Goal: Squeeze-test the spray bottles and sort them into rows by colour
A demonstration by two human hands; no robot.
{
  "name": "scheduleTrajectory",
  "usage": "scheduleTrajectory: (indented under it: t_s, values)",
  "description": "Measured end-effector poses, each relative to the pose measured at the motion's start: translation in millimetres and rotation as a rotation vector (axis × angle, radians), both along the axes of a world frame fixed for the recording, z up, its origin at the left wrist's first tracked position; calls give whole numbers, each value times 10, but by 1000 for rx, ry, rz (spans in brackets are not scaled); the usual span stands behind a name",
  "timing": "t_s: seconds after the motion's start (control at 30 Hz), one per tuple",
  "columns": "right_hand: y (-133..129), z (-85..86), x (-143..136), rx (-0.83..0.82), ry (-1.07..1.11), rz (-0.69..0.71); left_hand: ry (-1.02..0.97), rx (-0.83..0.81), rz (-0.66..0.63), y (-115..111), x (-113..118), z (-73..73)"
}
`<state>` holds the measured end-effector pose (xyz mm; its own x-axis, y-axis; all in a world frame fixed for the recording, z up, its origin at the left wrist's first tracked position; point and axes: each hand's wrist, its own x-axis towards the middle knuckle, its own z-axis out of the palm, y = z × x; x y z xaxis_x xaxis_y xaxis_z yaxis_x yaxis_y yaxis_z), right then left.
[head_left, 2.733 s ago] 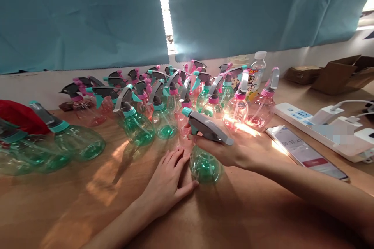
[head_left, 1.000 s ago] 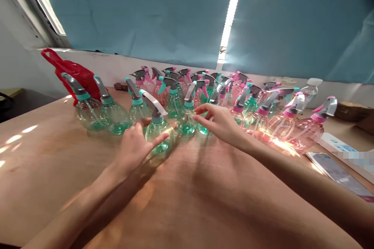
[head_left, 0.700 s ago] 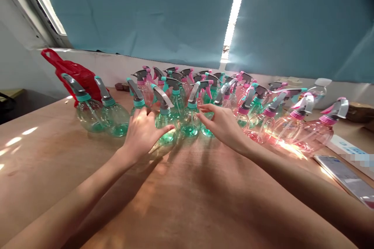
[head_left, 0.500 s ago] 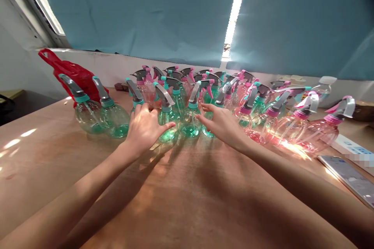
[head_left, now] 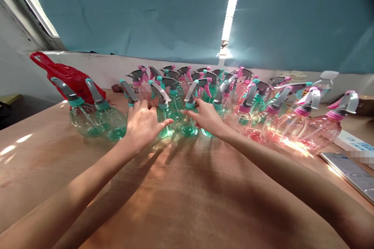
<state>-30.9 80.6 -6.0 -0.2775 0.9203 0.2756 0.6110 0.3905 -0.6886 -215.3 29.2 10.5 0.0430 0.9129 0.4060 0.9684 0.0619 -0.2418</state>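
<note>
On the smooth wooden table (head_left: 187,202), left hand (head_left: 142,124) and right hand (head_left: 208,118), fingers loosely spread, against rounded translucent green spray bottles (head_left: 163,118).

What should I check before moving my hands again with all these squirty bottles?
1. Left hand open, fingers spread against a green see-through plastic spray bottle: ok.
2. Right hand open, nothing gripped, beside another green spray bottle: ok.
3. Green bottles at the hands standing upright: ok.
4. Room between bottles: not ok, the pink see-through spray bottles and green ones crowd tightly, so a bump may well topple several.
5. Flat phone lies on the brown wooden table, apart from both hands: ok.
6. Whether the spray tops are screwed tight: cannot tell.
</note>
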Motion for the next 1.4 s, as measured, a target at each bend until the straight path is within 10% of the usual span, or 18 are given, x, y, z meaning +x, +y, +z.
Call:
scheduleTrajectory:
  t_s: [0.47,0.97,1.4]
  values:
    - [-105,68,218,-85,-22,201,-113,75,-21,-182,-49,-164]
    - [-788,118,1084,-133,-109,604,-822,-389,-606,-907,725,-495]
    - [-1428,421,1603,3,-96,136,-1035,-393,-866,-912,1595,-827]
